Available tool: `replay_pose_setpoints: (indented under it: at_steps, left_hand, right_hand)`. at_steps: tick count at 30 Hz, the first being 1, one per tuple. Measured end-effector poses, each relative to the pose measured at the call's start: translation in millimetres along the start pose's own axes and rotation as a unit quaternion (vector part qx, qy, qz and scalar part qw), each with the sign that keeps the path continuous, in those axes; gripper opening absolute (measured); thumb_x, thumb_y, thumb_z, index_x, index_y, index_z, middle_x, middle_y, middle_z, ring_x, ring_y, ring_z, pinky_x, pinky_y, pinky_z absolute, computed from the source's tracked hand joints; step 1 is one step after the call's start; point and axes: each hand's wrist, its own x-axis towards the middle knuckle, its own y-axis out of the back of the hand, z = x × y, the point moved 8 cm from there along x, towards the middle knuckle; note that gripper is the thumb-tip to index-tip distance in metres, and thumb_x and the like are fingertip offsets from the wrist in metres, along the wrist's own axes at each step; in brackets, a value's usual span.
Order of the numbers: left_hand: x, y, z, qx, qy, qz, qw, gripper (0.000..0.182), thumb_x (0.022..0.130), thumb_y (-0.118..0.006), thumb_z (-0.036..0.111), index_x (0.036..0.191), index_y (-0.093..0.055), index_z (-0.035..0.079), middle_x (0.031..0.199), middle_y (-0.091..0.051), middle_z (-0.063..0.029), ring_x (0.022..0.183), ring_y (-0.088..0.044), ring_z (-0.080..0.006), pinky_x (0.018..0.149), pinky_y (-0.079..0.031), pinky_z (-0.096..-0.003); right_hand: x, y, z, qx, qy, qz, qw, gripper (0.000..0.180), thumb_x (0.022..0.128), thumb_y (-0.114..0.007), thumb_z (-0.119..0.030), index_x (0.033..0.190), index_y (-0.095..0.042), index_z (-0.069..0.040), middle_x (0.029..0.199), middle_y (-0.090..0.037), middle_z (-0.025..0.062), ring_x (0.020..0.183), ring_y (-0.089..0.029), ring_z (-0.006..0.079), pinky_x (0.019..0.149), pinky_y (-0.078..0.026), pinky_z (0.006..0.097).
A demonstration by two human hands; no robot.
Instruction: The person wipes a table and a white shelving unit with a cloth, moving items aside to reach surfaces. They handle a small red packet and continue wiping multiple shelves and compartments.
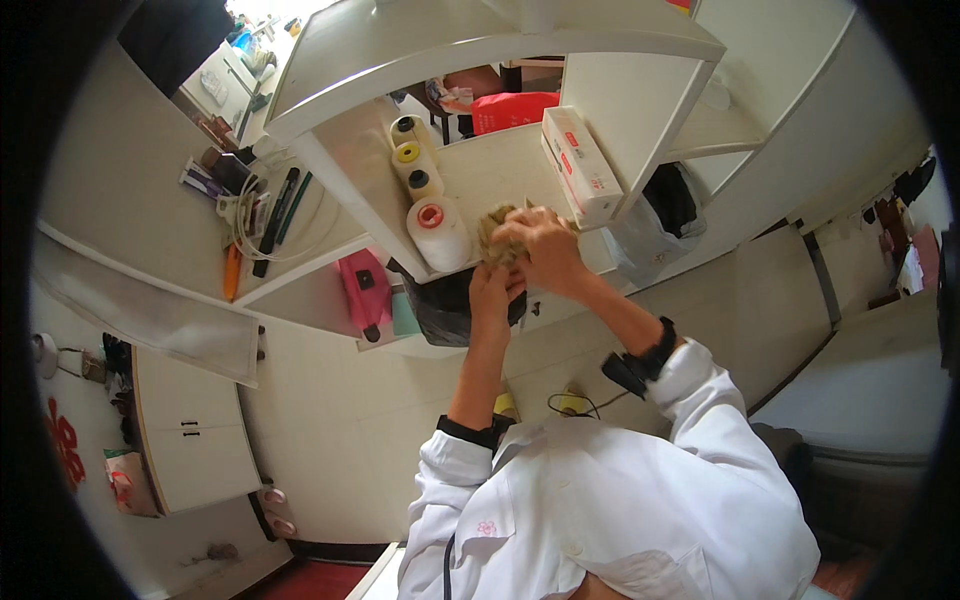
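Observation:
My left hand (pixel 492 291) is at the front edge of a white shelf (pixel 491 172), its fingers at the lower side of a crumpled tan-green bundle (pixel 495 223). From above, my right hand (pixel 546 246) grips the same bundle with bent fingers. Whether it is cloth or something else, I cannot tell, as my fingers cover part of it. Just left of the bundle stands a white cone of thread (pixel 441 244) with a red core. More thread cones (pixel 412 154) line up behind it. A white pack of tissues (pixel 581 165) lies to the right.
A black plastic bag (pixel 442 311) hangs below the shelf's front edge. Pens (pixel 277 217), a coiled white cable (pixel 247 225) and an orange-handled tool (pixel 232 271) lie on the left shelf. A pink bag (pixel 365 289) sits lower. A grey plastic bag (pixel 652 240) is at right.

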Motion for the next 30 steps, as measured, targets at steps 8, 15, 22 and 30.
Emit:
replay_pose_setpoints:
  at_steps: [8,15,22,30]
  left_hand:
    - [-18,-10,2,0.015,0.008,-0.018,1.000,0.028,0.094,-0.050,0.015,0.118,-0.050,0.001,0.105,-0.060,-0.0137,0.093,-0.062,-0.0230,0.086,-0.053,-0.0342]
    - [-37,-11,46,0.107,-0.113,0.065,0.986,0.017,0.093,-0.051,0.010,0.104,-0.058,-0.001,0.085,-0.059,-0.0065,0.068,-0.057,-0.0121,0.065,-0.053,-0.0245]
    - [-9,-96,90,0.233,-0.283,0.005,0.930,0.028,0.091,-0.056,0.009,0.117,-0.051,0.001,0.097,-0.056,-0.0103,0.080,-0.057,-0.0150,0.068,-0.050,-0.0272]
    - [51,-188,61,0.572,-0.353,0.056,0.739,0.063,0.088,-0.060,0.044,0.139,-0.042,0.012,0.127,-0.047,-0.0266,0.113,-0.049,-0.0409,0.097,-0.041,-0.0445]
  right_hand:
    - [40,14,14,-0.030,-0.071,0.064,0.995,0.045,0.068,-0.065,-0.007,0.110,-0.067,-0.023,0.112,-0.060,0.0024,0.105,-0.055,0.0261,0.087,-0.045,0.0412]
    - [6,-3,10,-0.112,-0.076,0.060,0.989,0.038,0.071,-0.068,-0.011,0.107,-0.066,-0.024,0.107,-0.056,0.0029,0.101,-0.053,0.0266,0.083,-0.045,0.0414]
    - [-93,43,27,0.164,-0.152,0.018,0.975,0.039,0.069,-0.065,-0.004,0.106,-0.066,-0.014,0.099,-0.060,0.0087,0.097,-0.057,0.0286,0.086,-0.046,0.0410]
    - [-155,87,76,0.373,-0.301,0.126,0.869,0.044,0.073,-0.057,0.001,0.115,-0.064,-0.005,0.103,-0.065,0.0117,0.095,-0.064,0.0197,0.087,-0.050,0.0294]
